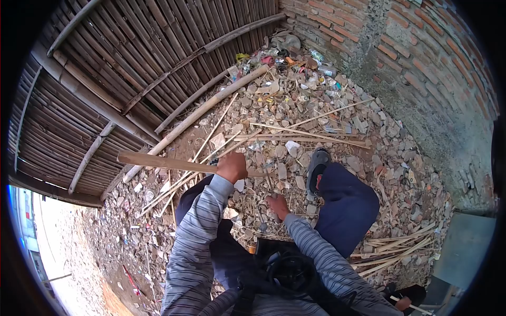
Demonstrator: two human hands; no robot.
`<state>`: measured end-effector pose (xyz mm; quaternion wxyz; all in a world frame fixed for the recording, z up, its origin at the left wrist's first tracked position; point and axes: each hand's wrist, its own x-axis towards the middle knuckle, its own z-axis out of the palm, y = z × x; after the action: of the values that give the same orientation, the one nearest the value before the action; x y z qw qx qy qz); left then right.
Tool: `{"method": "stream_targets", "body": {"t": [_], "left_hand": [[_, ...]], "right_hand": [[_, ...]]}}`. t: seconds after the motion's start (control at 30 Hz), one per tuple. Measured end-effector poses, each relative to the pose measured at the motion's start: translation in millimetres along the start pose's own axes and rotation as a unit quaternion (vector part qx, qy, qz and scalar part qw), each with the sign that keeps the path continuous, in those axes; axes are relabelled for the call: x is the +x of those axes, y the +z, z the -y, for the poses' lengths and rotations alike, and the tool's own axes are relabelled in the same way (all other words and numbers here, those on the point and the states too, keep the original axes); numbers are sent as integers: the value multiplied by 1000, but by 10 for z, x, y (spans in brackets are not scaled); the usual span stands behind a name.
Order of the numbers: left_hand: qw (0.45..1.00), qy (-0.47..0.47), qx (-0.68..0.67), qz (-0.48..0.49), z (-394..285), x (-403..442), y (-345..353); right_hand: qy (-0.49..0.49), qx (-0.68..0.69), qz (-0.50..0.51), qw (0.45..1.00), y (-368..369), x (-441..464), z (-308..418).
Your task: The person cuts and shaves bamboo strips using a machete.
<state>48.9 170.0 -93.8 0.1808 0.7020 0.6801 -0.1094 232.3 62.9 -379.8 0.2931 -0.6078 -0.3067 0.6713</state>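
My left hand is closed round a bamboo slat, which lies nearly level, its wide end out to the left and a short end past my fist. Lower and to the right, my right hand grips the handle of a thin, long tool that looks like a knife. Its narrow blade points away from me and meets or crosses the slat's right end; whether they touch I cannot tell. Several thin bamboo strips lie crossed on the rubble just beyond my hands.
A bamboo wall stands at the left, with a thick pole along its foot. A brick wall closes the right side. Rubble covers the ground. More strips lie right; another person's hand shows at bottom right.
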Motion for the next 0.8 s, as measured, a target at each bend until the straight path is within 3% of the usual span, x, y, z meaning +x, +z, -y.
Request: {"method": "stream_targets", "body": {"t": [0.17,0.33,0.4,0.43,0.57,0.63,0.8], "left_hand": [[999,17,7,27,74,-257,112],[999,-13,29,25,-34,-515,262],[997,2,62,-38,-46,-472,470],[999,-12,39,-2,-82,-438,502],[1000,-11,24,-15,-142,-438,634],[994,11,70,-84,-161,-494,674],[998,19,37,-47,-216,-735,340]], "right_hand": [[-49,35,-32,998,-151,370,-244],[-7,100,-61,993,-197,-45,317],[3,150,-72,986,-226,-70,388],[6,151,-70,986,-246,-80,399],[3,154,-67,986,-329,-38,370],[12,164,-84,983,-334,-90,405],[17,160,-92,983,-374,-100,390]]}}
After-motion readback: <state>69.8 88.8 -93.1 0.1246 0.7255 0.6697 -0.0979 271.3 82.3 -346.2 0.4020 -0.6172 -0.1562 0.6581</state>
